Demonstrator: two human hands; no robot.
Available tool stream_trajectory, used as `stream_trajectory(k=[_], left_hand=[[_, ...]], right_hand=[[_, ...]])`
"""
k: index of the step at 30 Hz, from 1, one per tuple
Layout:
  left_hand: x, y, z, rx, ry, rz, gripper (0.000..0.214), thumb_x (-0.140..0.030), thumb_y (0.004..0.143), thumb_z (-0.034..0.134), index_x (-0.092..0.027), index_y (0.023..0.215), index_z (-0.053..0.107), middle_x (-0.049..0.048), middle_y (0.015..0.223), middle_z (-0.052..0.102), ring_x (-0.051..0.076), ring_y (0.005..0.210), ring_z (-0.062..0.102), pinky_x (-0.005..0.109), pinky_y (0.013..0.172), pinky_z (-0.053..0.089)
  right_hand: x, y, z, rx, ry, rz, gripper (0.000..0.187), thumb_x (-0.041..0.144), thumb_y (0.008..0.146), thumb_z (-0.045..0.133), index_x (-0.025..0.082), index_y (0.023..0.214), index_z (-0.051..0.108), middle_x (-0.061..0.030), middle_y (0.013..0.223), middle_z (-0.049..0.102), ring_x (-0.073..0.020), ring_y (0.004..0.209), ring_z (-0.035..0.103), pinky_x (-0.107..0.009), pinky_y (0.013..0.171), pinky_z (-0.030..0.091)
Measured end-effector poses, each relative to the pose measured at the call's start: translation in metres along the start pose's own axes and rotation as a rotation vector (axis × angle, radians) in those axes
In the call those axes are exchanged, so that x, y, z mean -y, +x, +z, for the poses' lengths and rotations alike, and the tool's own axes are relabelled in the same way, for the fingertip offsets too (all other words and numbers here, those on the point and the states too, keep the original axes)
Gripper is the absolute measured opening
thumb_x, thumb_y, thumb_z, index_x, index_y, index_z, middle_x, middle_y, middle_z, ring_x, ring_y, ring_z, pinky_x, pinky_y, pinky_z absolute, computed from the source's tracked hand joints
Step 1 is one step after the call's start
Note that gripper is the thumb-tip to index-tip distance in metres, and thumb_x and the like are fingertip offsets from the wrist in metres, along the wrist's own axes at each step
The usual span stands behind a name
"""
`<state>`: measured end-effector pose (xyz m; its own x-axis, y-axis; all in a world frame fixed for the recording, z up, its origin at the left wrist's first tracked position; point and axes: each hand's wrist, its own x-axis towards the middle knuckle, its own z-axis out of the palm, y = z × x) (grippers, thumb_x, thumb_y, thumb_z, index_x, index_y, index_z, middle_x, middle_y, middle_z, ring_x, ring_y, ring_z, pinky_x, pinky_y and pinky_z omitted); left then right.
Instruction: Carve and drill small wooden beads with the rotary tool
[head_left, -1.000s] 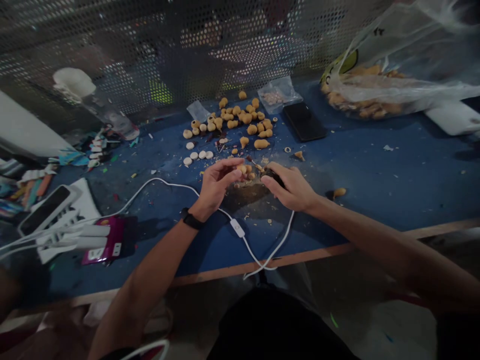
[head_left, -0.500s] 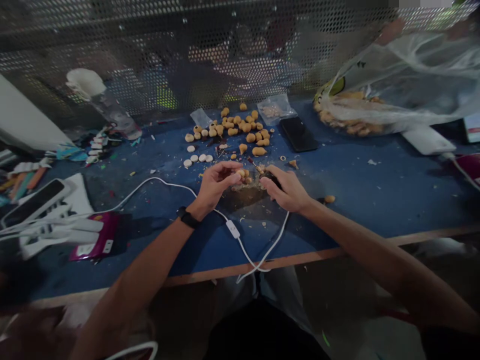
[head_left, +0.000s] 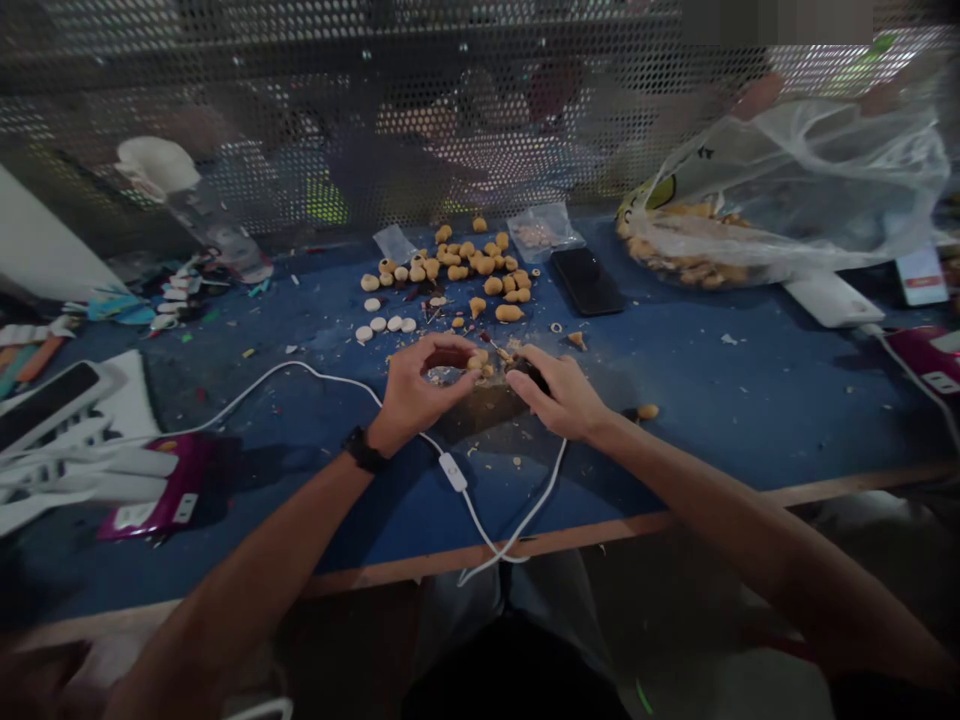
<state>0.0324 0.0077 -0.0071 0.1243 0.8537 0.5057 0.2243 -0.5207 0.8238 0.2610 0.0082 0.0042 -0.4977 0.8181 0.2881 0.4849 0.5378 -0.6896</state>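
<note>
Right at the fingertips, the left hand (head_left: 421, 388) pinches a little tan bead (head_left: 477, 361), nearer it than the right hand (head_left: 559, 392), which is clenched around a dark handheld tool (head_left: 527, 374).

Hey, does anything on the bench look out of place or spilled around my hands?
Yes, a lone tan piece lies apart from the main cluster of tan pieces, just beyond your right hand. A white cable also loops across the blue workbench, right in front of your hands.
</note>
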Motion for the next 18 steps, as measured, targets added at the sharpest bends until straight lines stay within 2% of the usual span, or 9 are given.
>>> stream_trajectory(k=[4,9,18], left_hand=[[-0.002,-0.003,0.003,-0.001,0.085,0.116,0.031,-0.023,0.082,0.081,-0.018,0.110,0.068,0.0061,0.099,0.081,0.016,0.086,0.080,0.030,0.084,0.068],[-0.005,-0.006,0.007,0.011,0.127,0.160,0.034,-0.025,0.083,0.081,-0.018,0.113,0.066,0.0049,0.100,0.081,0.016,0.086,0.080,0.029,0.084,0.068],[-0.010,-0.012,0.010,0.032,0.113,0.170,0.036,-0.020,0.083,0.081,-0.019,0.116,0.066,0.0041,0.099,0.080,0.015,0.086,0.080,0.026,0.081,0.068]], right_hand=[[-0.002,0.001,0.002,-0.043,0.011,0.021,0.029,0.049,0.100,0.051,0.025,0.085,0.047,0.0017,0.064,0.057,-0.0173,0.059,0.054,-0.030,0.063,0.033],[-0.003,0.002,0.005,-0.168,0.033,0.026,0.030,0.048,0.092,0.065,0.024,0.083,0.050,0.0024,0.067,0.059,-0.0154,0.060,0.051,-0.029,0.065,0.035],[0.001,0.001,0.005,-0.163,0.116,0.007,0.026,0.047,0.093,0.067,0.022,0.091,0.061,0.0001,0.074,0.066,-0.0163,0.065,0.057,-0.031,0.070,0.040]])
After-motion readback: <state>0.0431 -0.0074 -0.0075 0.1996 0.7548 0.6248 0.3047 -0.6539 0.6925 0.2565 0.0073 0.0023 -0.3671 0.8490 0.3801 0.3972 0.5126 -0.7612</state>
